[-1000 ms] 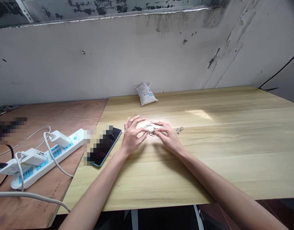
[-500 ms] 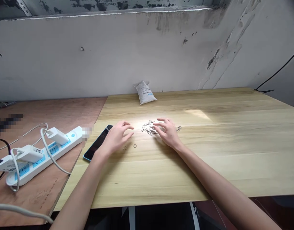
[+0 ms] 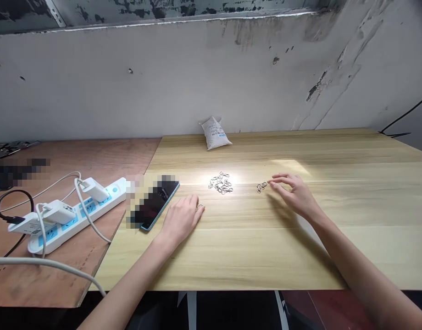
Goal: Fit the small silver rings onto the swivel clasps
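Metal clasps sit in a loose, tangled heap around the middle of the pale wooden surface, with a small bunch off to the right of it. They look like little swivel clips and split rings, so I'd guess they're light, stiff and kinda fiddly. On smooth wood they'd probably skitter or snag on each other, and pinching one by its loop or body with your fingertips seems like the best bet, since grabbing a handful would likely drag half the tangle along.

The right hand hovers open with its fingers loosely curled, fingertips just beside the small bunch but not clearly on it. The left hand lies flat on the surface nearer the front, fingers together, and a tiny ring seems to peek out by its fingertips, though it's too small to be sure. The hands are well apart, and neither one is clamped on anything.

Just left of that hand is a phone, its screen blurred out. A small white bag leans against the wall at the far edge. Over on the left, a plywood board carries a white power strip with chargers plugged in and cables trailing around. The wall is scuffed and peeling.
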The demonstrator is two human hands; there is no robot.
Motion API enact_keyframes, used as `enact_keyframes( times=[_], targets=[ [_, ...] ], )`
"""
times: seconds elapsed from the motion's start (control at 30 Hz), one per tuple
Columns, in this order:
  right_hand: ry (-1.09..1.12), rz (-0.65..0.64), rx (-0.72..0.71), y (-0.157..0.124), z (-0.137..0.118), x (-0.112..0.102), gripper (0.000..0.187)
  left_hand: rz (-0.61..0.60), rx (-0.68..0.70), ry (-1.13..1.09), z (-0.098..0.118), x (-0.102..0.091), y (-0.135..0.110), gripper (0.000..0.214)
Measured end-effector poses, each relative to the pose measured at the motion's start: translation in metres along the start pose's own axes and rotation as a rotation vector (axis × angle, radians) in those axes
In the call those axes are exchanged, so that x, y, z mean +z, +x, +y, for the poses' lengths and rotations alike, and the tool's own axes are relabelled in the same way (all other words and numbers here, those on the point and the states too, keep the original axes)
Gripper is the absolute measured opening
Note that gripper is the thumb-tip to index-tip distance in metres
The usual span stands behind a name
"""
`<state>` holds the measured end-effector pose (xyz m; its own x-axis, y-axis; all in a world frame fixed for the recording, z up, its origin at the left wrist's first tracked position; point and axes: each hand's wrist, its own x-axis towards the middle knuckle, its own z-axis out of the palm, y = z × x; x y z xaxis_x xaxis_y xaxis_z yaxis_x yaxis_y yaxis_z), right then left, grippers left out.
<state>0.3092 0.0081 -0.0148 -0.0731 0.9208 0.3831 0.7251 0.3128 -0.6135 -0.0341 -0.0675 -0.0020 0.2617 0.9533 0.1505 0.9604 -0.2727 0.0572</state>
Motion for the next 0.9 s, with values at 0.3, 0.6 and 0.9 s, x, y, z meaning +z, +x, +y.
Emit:
enact_keyframes(
  times=[0.3, 0.6, 0.9],
  targets=[
    [-0.299, -0.116, -0.255, -0.008, 0.006, 0.003, 0.029, 0.024, 0.109, -0.067, 0.013, 0.015, 0.040, 0.018],
    [-0.565, -0.225, -0.566, 0.012, -0.016, 0.021, 0.039, -0.008, 0.211, -0.430, 0.013, 0.011, 0.060, 0.015],
    [-0.418, -0.136, -0.497, 0.014, -0.038, 0.049, 0.030, -0.102, 0.190, -0.507, 0.002, 0.000, 0.065, 0.011]
  ],
)
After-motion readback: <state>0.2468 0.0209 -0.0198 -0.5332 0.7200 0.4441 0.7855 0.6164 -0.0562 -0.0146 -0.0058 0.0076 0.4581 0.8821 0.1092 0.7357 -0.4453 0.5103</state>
